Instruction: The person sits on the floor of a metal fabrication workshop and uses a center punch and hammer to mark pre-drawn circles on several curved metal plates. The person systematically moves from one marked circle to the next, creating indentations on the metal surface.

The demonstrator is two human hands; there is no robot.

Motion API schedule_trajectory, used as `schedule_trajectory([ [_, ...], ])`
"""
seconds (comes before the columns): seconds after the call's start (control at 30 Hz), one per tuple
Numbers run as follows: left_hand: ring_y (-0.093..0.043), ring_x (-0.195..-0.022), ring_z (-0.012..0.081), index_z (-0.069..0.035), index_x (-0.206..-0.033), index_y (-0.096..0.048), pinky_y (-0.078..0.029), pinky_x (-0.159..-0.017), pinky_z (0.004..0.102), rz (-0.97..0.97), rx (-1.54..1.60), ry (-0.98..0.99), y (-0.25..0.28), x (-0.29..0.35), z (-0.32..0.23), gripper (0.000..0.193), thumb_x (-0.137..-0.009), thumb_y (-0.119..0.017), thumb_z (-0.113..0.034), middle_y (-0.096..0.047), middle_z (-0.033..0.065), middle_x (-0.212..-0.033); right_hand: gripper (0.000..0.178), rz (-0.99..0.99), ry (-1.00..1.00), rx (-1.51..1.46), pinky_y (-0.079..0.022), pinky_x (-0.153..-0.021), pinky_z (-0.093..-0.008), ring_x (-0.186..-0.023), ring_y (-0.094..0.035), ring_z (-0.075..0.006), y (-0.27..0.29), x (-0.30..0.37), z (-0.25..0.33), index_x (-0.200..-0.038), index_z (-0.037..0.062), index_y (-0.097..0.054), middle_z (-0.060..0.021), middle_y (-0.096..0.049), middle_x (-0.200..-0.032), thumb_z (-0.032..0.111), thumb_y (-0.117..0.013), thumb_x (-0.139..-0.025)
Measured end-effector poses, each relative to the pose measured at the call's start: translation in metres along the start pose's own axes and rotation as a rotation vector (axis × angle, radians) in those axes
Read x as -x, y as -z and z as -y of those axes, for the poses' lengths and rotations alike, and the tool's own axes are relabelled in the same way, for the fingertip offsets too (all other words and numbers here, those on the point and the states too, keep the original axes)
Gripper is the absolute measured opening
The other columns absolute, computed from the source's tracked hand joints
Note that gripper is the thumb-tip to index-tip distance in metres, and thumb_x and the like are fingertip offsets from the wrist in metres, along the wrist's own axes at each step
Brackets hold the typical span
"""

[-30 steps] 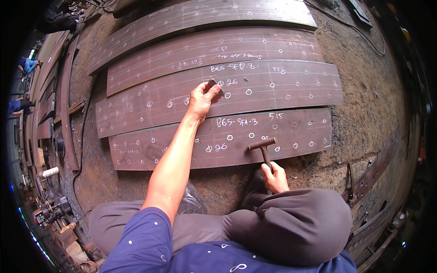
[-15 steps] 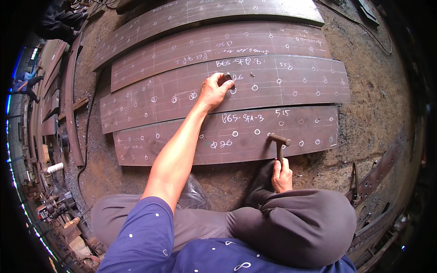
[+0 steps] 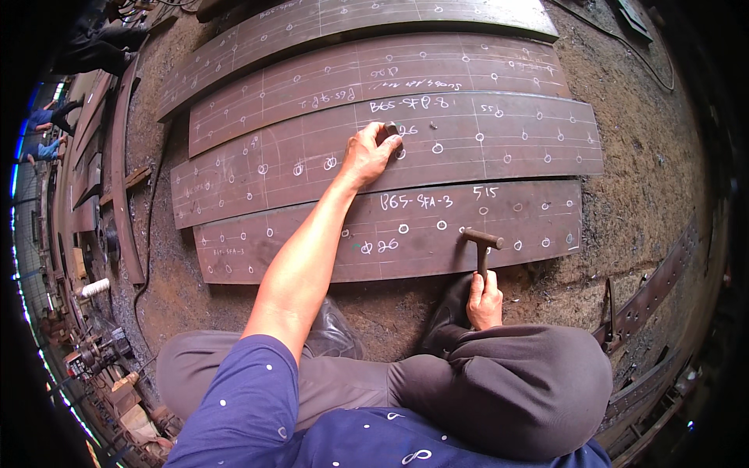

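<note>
My left hand (image 3: pixel 368 157) is stretched out over the second steel plate (image 3: pixel 312 140) from the front. Its thumb and fingers pinch a short dark metal piece (image 3: pixel 392 129), seen mostly end-on, beside a chalk circle; its lower end is hidden. A hammer (image 3: pixel 483 239) is in my right hand (image 3: pixel 485 303), with the fingers wrapped round the handle. The hammer's head hovers or rests over the right part of the nearest steel plate (image 3: pixel 312 261); I cannot tell if it touches. White chalk rings, lines and writing mark the plates.
Two more marked plates, a middle one (image 3: pixel 335 70) and a thick far one (image 3: pixel 234 51), lie beyond. My black boots (image 3: pixel 335 331) stand close to the front plate. Long steel strips (image 3: pixel 125 187) lie at left, a drilled strip (image 3: pixel 651 296) at right. People (image 3: pixel 48 117) are at far left.
The hammer has shifted very slightly to the right. My left hand keeps its place and its pinch. At far left, the distant people have moved a little.
</note>
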State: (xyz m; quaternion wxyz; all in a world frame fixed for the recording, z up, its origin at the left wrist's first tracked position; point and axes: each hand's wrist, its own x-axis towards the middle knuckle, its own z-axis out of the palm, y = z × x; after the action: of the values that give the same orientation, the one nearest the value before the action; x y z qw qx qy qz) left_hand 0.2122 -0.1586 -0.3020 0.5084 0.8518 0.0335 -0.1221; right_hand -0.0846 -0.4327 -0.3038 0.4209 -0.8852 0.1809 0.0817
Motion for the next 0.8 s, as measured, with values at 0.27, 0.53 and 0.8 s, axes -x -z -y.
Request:
schedule_trajectory([
  [0.27,-0.074,-0.100,0.0182,-0.005,-0.119,-0.071,-0.056,-0.091,0.0352,-0.001,-0.019,-0.014,0.000,-0.002,0.002,0.034,-0.096,-0.075,-0.030,-0.079,0.0084,-0.106,0.020,0.006,-0.014,0.019,-0.051,-0.067,-0.0579,-0.081,-0.067,-0.0541,0.001,0.000,0.001,-0.116,0.0056,-0.056,-0.0281,-0.068,-0.083,0.025,-0.054,-0.109],
  [0.53,-0.077,-0.092,0.0211,-0.006,-0.119,-0.070,-0.058,-0.083,0.0348,-0.107,-0.086,-0.174,-0.009,0.014,0.005,0.032,-0.095,-0.077,-0.025,-0.079,0.0125,-0.104,0.022,0.019,-0.026,-0.033,-0.054,-0.068,-0.0512,-0.080,-0.070,-0.0489,0.007,-0.006,0.015,-0.116,0.0031,-0.061,-0.0256,-0.070,-0.084,0.022,-0.059,-0.106],
  [0.8,-0.073,-0.093,0.0299,-0.012,-0.114,-0.066,-0.057,-0.081,0.0426,-0.310,-0.268,-0.605,-0.025,0.028,0.026,0.031,-0.089,-0.081,-0.017,-0.074,0.0076,-0.100,0.024,0.097,0.424,-0.031,-0.055,-0.065,-0.0467,-0.075,-0.071,-0.0412,0.029,-0.096,0.129,-0.124,0.0003,-0.059,-0.0242,-0.068,-0.089,0.012,-0.061,-0.103],
])
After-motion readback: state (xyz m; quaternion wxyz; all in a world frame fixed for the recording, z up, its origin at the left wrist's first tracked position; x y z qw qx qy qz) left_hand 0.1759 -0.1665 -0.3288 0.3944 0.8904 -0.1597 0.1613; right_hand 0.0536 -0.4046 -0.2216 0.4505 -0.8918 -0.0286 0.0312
